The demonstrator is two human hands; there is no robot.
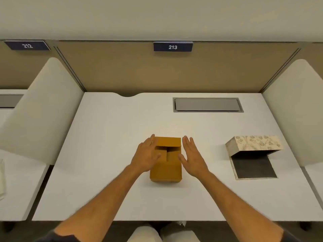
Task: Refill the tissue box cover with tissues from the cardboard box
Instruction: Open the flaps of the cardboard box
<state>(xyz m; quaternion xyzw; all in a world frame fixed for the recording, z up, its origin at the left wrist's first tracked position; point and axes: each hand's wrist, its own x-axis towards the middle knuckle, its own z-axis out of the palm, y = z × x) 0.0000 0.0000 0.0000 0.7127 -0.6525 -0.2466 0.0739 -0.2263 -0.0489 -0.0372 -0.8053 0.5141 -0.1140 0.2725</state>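
The cardboard box (166, 158) sits mid-desk (111, 130), its top flaps folded shut, and the tissue box cover (253, 151) lies well off to the right, tipped over with its dark open underside showing. Both hands are flat and spread wide, gripping nothing: the left hand (146, 155) rests against the box's left side, the right hand (193, 157) just beside its right side. This looks like the opening step; next the flaps need lifting to reach the tissues
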